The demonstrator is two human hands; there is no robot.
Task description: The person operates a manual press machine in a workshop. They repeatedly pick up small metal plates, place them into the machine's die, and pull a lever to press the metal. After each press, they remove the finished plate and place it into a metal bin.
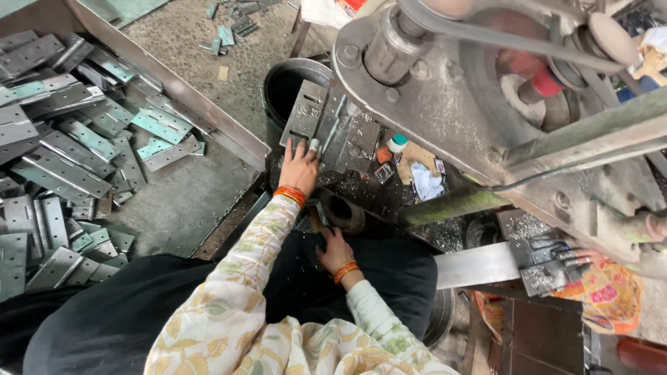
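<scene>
Up far-centre, left hand (299,169), fingers spread flat, presses a grey hinge plate (306,111) on the press machine (445,90) bed, just right of the black bucket (288,83). Right hand (335,251) sits nearer, low by a dark metal cylinder (344,212), fingers loosely curled, grip unclear. Heap of hinge plates (62,153) fills the tray at left.

Metal workshop: belt-driven press machine (445,90), heaps of steel hinge plates (62,153), swarf-strewn floor.

The right hand (336,251) hides its fingers in shadow — the hinge pile (62,146) runs off the left edge.
</scene>
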